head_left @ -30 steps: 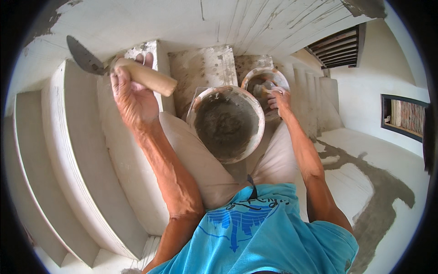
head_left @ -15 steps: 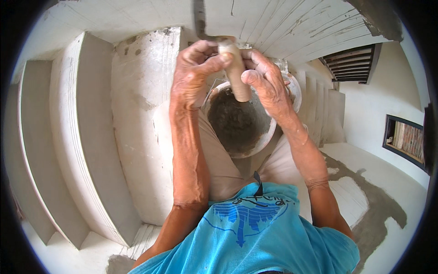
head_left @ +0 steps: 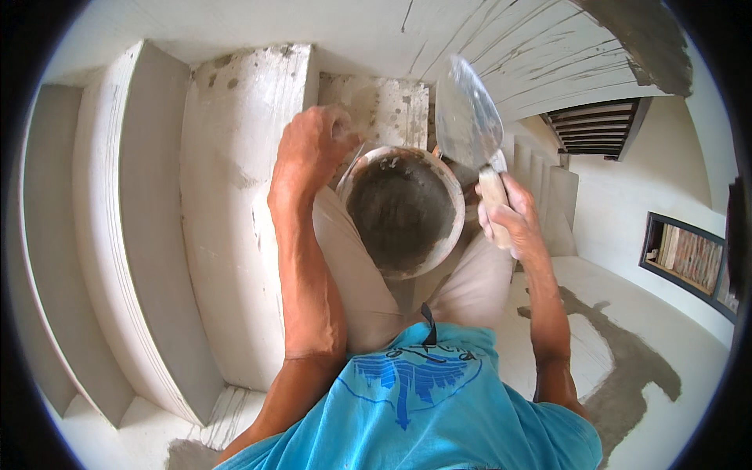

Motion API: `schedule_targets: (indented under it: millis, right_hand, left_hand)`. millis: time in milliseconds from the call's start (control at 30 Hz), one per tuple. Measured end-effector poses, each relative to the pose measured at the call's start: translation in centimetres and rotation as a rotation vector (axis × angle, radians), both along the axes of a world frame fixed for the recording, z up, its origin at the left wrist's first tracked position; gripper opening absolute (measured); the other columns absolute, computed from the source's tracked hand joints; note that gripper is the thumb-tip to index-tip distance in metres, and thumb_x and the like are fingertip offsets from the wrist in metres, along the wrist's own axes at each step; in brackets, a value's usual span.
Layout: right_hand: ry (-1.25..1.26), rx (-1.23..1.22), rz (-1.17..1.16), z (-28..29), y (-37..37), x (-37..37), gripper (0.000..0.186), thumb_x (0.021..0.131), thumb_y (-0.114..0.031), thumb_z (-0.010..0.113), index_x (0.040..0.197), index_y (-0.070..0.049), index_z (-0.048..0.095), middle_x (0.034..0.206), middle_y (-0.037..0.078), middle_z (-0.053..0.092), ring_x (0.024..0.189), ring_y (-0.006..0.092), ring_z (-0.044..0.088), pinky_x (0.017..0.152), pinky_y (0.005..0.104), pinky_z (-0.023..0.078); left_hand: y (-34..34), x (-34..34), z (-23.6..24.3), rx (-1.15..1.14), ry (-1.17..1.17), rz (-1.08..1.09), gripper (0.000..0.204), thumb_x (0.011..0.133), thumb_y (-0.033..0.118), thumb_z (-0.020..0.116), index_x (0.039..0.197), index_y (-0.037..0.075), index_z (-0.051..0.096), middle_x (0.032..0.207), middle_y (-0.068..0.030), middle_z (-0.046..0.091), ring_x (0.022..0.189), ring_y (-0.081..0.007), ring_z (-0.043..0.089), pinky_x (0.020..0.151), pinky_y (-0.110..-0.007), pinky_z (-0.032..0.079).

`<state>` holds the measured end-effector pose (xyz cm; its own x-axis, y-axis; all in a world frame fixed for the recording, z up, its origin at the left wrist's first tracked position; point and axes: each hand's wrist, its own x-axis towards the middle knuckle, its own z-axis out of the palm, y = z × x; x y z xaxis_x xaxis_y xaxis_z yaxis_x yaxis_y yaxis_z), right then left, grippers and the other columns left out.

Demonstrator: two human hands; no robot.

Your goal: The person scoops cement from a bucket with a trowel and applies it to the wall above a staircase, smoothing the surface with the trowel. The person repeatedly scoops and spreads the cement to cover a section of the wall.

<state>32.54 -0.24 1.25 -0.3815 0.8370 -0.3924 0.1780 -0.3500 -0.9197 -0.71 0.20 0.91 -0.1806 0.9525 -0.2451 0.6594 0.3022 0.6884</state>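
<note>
My right hand (head_left: 515, 223) is wrapped round the wooden handle of a trowel (head_left: 470, 113). Its pale metal blade points up and away, just beyond the bucket's right rim. Between my knees stands a round bucket (head_left: 454, 231) with whitish, smeared walls, holding wet grey mortar (head_left: 403, 207). Left of the bucket's far rim, my left hand (head_left: 309, 149) is raised with its fingers curled in. A thin wire handle shows beside its fingertips. Whether those blurred fingers grip anything is hidden.
Pale steps (head_left: 160, 227) rise on the left, beside a plastered wall (head_left: 360, 27) at the far side. Wet grey patches (head_left: 627, 376) mark the floor at right. A dark slatted opening (head_left: 591, 125) and a dark-framed opening (head_left: 685, 254) are in the right wall.
The trowel has gone from both hands at the far side into my right hand alone, moving right and turning its blade up. My left hand has let go and moved left and nearer.
</note>
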Motion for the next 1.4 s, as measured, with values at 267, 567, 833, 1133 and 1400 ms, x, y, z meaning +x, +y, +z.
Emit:
schedule_targets:
  millis: [267, 567, 833, 1133, 1400]
  right_hand:
    - [-0.661, -0.127, 0.43, -1.7, -1.2, 2.9, 0.04, 0.075, -0.015, 0.069, 0.11, 0.005, 0.064, 0.084, 0.014, 0.065, 0.073, 0.0223, 0.064, 0.068, 0.0361, 0.052]
    - [-0.971, 0.671, 0.827, -4.5, -0.6, -1.5, 0.018, 0.081, -0.007, 0.067, 0.091, 0.005, 0.059, 0.082, 0.026, 0.068, 0.08, 0.0423, 0.07, 0.073, 0.0487, 0.054]
    - [-0.973, 0.856, 0.813, -7.7, -0.2, -3.7, 0.012, 0.083, -0.004, 0.064, 0.093, 0.003, 0.064, 0.077, 0.024, 0.067, 0.078, 0.04, 0.069, 0.07, 0.0492, 0.055]
    - [-1.001, 0.614, 0.871, -5.6, 0.7, -2.9, 0.011, 0.082, -0.005, 0.063, 0.081, 0.004, 0.069, 0.083, 0.028, 0.07, 0.085, 0.0425, 0.072, 0.077, 0.0498, 0.057]
    - [-0.898, 0.537, 0.871, -6.9, -0.2, -2.3, 0.012, 0.08, -0.004, 0.067, 0.085, 0.007, 0.069, 0.085, 0.03, 0.069, 0.089, 0.045, 0.07, 0.079, 0.051, 0.057]
  left_hand:
    - [-0.8, -0.8, -0.5, 0.126, 0.018, 0.099, 0.039, 0.087, 0.027, 0.075, 0.115, -0.001, 0.071, 0.097, -0.0242, 0.073, 0.089, -0.0362, 0.071, 0.082, -0.044, 0.054]
    - [-0.7, -1.0, -0.7, 0.174, 0.004, 0.112, 0.037, 0.089, 0.027, 0.074, 0.113, -0.001, 0.072, 0.094, -0.0239, 0.074, 0.086, -0.037, 0.072, 0.08, -0.045, 0.055]
    - [-0.6, -1.4, -0.7, 0.092, -0.023, 0.085, 0.047, 0.089, 0.032, 0.072, 0.121, -0.002, 0.069, 0.107, -0.0245, 0.073, 0.098, -0.035, 0.07, 0.087, -0.044, 0.054]
    - [-0.6, -1.4, -1.1, 0.124, 0.016, 0.092, 0.041, 0.089, 0.029, 0.073, 0.116, -0.001, 0.07, 0.103, -0.0234, 0.073, 0.092, -0.0354, 0.071, 0.084, -0.044, 0.055]
    - [-0.6, -0.9, -1.0, 0.185, 0.068, 0.113, 0.034, 0.089, 0.026, 0.076, 0.11, 0.0, 0.073, 0.09, -0.0226, 0.074, 0.081, -0.0349, 0.073, 0.076, -0.045, 0.057]
